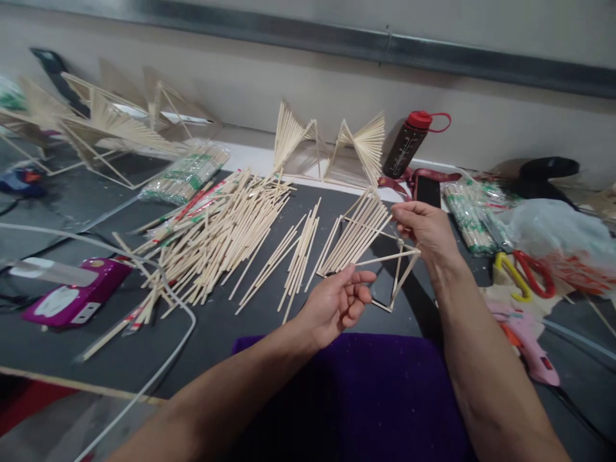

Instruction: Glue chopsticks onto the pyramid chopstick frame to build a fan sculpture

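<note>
A small frame of glued wooden sticks stands on the dark table in front of me, with a slanted row of sticks fanned across it. My right hand is closed in a pinch at the upper end of the outermost stick of the row. At the lower end of that stick is my left hand, palm up with curled fingers, its thumb against the stick's tip. The exact contact under the left thumb is partly hidden. Just left of the frame lie several loose sticks.
A large heap of sticks and a wrapped bundle lie left. Finished stick models stand behind, beside a bottle. At right are a pink glue gun, scissors and a plastic bag. A white cable crosses left.
</note>
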`<move>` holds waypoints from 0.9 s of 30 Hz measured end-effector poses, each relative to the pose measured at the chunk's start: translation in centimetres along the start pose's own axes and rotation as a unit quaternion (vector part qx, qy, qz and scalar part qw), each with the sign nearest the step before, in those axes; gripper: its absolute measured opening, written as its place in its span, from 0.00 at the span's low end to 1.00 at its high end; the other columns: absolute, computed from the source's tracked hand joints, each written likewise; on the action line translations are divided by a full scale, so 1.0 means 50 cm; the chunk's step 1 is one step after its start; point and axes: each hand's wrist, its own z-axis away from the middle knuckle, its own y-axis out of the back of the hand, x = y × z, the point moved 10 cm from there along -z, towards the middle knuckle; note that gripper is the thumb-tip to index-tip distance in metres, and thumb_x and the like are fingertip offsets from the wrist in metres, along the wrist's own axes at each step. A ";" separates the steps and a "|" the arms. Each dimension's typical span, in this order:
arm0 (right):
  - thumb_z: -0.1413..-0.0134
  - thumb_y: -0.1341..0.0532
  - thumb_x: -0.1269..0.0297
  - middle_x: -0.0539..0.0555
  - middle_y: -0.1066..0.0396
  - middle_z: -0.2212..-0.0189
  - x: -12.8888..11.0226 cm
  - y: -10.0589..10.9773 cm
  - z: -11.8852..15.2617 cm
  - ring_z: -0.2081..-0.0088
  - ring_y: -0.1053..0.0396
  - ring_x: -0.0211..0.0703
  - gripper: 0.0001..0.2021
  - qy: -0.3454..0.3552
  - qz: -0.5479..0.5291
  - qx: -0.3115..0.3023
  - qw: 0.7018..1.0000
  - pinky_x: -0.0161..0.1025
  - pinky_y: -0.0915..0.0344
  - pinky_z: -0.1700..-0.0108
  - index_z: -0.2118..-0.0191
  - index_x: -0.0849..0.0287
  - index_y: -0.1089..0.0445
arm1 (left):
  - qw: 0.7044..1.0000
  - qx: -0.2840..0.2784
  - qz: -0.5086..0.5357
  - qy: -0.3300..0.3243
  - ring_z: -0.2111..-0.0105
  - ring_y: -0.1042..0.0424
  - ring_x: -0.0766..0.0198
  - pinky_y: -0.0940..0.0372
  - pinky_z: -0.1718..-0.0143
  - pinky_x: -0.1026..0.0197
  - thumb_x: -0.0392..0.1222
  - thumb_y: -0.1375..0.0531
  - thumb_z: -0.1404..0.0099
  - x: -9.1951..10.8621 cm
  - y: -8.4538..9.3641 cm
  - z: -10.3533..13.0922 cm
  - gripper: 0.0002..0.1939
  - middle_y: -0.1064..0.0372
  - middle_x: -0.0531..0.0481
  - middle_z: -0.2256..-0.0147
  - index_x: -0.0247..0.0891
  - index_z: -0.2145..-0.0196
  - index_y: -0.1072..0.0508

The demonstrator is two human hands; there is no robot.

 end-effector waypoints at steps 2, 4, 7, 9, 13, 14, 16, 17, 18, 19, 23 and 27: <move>0.65 0.28 0.63 0.47 0.32 0.81 0.005 -0.002 -0.001 0.82 0.39 0.29 0.12 -0.004 -0.005 -0.004 1.000 0.28 0.48 0.83 0.72 0.61 0.26 | 1.000 0.008 -0.005 -0.005 0.89 0.46 0.76 0.58 0.90 0.70 0.47 0.52 0.29 0.005 0.001 0.001 0.19 0.34 0.52 0.80 0.29 0.61 0.27; 0.66 0.28 0.63 0.47 0.32 0.82 0.010 0.000 -0.002 0.82 0.39 0.29 0.12 -0.009 -0.011 -0.004 1.000 0.28 0.48 0.83 0.73 0.61 0.27 | 1.000 0.013 -0.008 -0.011 0.89 0.46 0.76 0.58 0.90 0.70 0.46 0.52 0.29 0.008 0.003 0.000 0.19 0.34 0.52 0.80 0.29 0.61 0.27; 0.65 0.29 0.62 0.48 0.30 0.81 0.018 0.006 -0.003 0.82 0.39 0.29 0.12 -0.014 -0.005 -0.001 1.000 0.28 0.48 0.83 0.73 0.62 0.28 | 1.000 0.010 -0.011 -0.012 0.90 0.46 0.75 0.58 0.90 0.70 0.45 0.52 0.29 0.009 0.004 -0.003 0.19 0.34 0.52 0.80 0.29 0.61 0.27; 0.64 0.29 0.62 0.50 0.28 0.79 0.023 0.008 -0.002 0.82 0.39 0.29 0.12 -0.020 0.000 -0.002 1.000 0.28 0.48 0.83 0.73 0.62 0.27 | 1.000 0.007 -0.013 -0.011 0.90 0.46 0.75 0.58 0.90 0.69 0.46 0.52 0.29 0.007 0.005 -0.005 0.19 0.34 0.52 0.80 0.29 0.61 0.27; 0.62 0.30 0.61 0.53 0.27 0.77 0.031 0.009 -0.002 0.81 0.38 0.30 0.12 -0.031 -0.009 -0.002 0.999 0.28 0.49 0.82 0.71 0.63 0.26 | 1.000 0.007 -0.017 -0.008 0.89 0.45 0.75 0.58 0.90 0.69 0.46 0.52 0.28 0.005 0.007 -0.005 0.19 0.34 0.52 0.80 0.30 0.61 0.27; 0.62 0.31 0.61 0.53 0.27 0.77 0.033 0.008 -0.002 0.81 0.38 0.30 0.12 -0.032 -0.011 -0.002 0.999 0.28 0.49 0.82 0.70 0.63 0.25 | 1.000 0.007 -0.019 -0.008 0.89 0.45 0.75 0.58 0.90 0.69 0.46 0.52 0.28 0.005 0.007 -0.005 0.19 0.33 0.52 0.80 0.30 0.61 0.27; 0.62 0.31 0.61 0.53 0.27 0.76 0.034 0.005 -0.003 0.81 0.39 0.29 0.12 -0.030 -0.010 -0.005 0.999 0.28 0.51 0.83 0.70 0.63 0.24 | 1.000 0.007 -0.021 -0.009 0.89 0.45 0.75 0.58 0.90 0.69 0.46 0.53 0.28 0.005 0.007 -0.003 0.19 0.33 0.52 0.80 0.30 0.61 0.27; 0.61 0.31 0.61 0.52 0.27 0.76 0.034 0.004 -0.004 0.81 0.40 0.29 0.12 -0.028 -0.009 -0.007 1.000 0.28 0.52 0.83 0.69 0.63 0.24 | 1.000 0.008 -0.023 -0.009 0.89 0.45 0.74 0.58 0.90 0.69 0.46 0.53 0.28 0.005 0.007 -0.002 0.19 0.34 0.52 0.80 0.30 0.61 0.27; 0.61 0.31 0.61 0.52 0.28 0.76 0.035 0.003 -0.004 0.81 0.40 0.29 0.12 -0.027 -0.007 -0.009 1.000 0.28 0.53 0.83 0.69 0.63 0.24 | 1.000 0.010 -0.025 -0.009 0.89 0.45 0.74 0.58 0.90 0.69 0.46 0.53 0.28 0.005 0.007 -0.002 0.19 0.34 0.52 0.80 0.30 0.61 0.27; 0.61 0.31 0.61 0.52 0.28 0.76 0.035 0.002 -0.005 0.81 0.40 0.29 0.12 -0.026 -0.005 -0.011 1.000 0.28 0.53 0.83 0.69 0.63 0.24 | 1.000 0.010 -0.027 -0.010 0.89 0.45 0.74 0.58 0.90 0.69 0.45 0.53 0.28 0.005 0.007 -0.001 0.19 0.34 0.52 0.80 0.30 0.61 0.27; 0.61 0.31 0.61 0.52 0.28 0.76 0.034 0.000 -0.005 0.82 0.41 0.28 0.12 -0.020 -0.003 -0.014 1.000 0.28 0.54 0.83 0.69 0.63 0.24 | 0.999 0.005 -0.032 -0.014 0.89 0.45 0.74 0.57 0.91 0.69 0.45 0.54 0.28 0.006 0.003 0.000 0.19 0.34 0.52 0.80 0.30 0.62 0.28; 0.61 0.31 0.60 0.51 0.29 0.77 0.030 -0.002 -0.004 0.82 0.43 0.28 0.12 -0.014 -0.007 -0.012 1.000 0.29 0.56 0.83 0.69 0.63 0.24 | 0.999 0.004 -0.033 -0.019 0.89 0.45 0.74 0.57 0.90 0.69 0.45 0.53 0.28 0.008 0.001 0.002 0.19 0.34 0.52 0.80 0.30 0.62 0.28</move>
